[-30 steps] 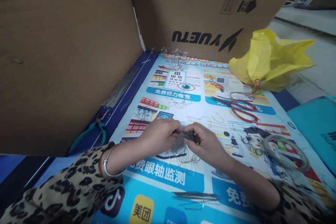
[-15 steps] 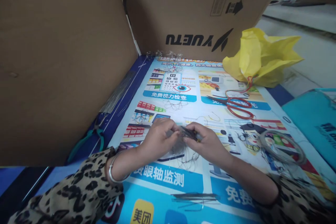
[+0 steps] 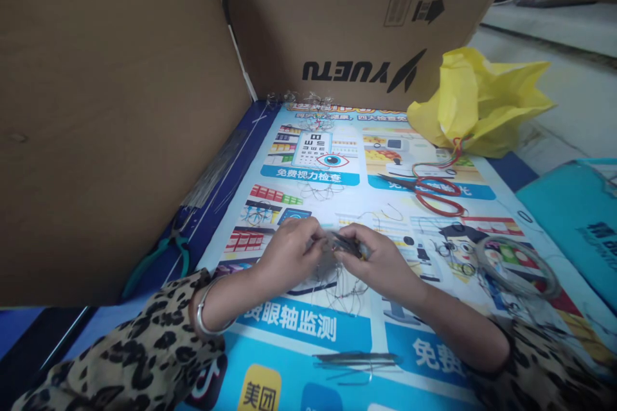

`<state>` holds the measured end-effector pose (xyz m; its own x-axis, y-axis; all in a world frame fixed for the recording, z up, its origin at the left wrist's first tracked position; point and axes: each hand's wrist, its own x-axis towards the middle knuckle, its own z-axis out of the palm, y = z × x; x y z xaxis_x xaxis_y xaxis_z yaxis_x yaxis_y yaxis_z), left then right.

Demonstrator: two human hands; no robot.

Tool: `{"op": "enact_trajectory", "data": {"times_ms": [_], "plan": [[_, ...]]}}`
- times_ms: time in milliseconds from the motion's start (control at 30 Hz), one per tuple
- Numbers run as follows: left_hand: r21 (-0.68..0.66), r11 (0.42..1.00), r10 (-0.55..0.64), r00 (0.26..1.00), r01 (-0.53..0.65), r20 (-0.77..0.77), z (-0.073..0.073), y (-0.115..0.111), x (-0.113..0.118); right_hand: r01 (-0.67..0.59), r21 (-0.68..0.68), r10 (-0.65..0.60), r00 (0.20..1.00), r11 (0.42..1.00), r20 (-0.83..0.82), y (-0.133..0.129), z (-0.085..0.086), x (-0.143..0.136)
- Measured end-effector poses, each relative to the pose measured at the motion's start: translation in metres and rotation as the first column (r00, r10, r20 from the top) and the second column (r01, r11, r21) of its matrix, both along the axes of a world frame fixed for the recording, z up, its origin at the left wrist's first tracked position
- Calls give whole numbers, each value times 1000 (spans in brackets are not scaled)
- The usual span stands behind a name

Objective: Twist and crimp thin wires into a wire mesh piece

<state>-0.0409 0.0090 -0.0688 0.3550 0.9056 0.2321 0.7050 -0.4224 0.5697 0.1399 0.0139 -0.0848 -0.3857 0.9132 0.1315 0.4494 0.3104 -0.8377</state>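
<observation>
My left hand is closed, with thumb and forefinger pinching thin wire. Facing it across a small gap, my right hand grips what look like small dark-jawed pliers, mostly hidden in the fingers. The pliers' tip points at the left fingertips. Under both hands lies a tangle of thin bent wire on the printed sheet. Closer to me rests a small bundle of straight wire pieces.
Red-handled scissors lie ahead on the right, near a yellow bag. A wire coil and a turquoise bag are at right. Teal-handled pliers and straight wires lie left, beside cardboard walls.
The left fingertips have shifted slightly around the wire at the pliers' tip. The whole view has moved a little; the things on the sheet stay in place.
</observation>
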Motion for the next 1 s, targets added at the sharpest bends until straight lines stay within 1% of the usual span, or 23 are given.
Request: {"op": "enact_trajectory", "data": {"times_ms": [100,200,267,367,433,600,733,1000], "plan": [[-34,999,31,1000,-30,7,1,0,-1,-40,30,40,999,999,6,2,0,1],[-26,999,35,999,-34,23,2,-1,-1,-57,44,56,998,997,20,3,-1,1],[-22,1000,17,999,-16,43,2,-2,-1,-55,43,54,998,998,30,3,-1,0],[-29,999,-39,995,42,94,3,-2,-1,-31,28,29,998,999,48,2,0,0],[-53,996,-69,988,77,135,3,-3,-1,-17,17,16,998,1000,56,1,1,0],[-139,984,-83,975,113,207,3,-3,-2,2,-12,-1,999,1000,49,1,0,-1],[-157,973,-129,965,167,229,4,-1,-3,-5,-26,6,999,1000,39,3,-1,0],[-159,974,-117,958,162,261,9,0,-1,-13,-21,13,1000,1000,21,3,-2,1]]}}
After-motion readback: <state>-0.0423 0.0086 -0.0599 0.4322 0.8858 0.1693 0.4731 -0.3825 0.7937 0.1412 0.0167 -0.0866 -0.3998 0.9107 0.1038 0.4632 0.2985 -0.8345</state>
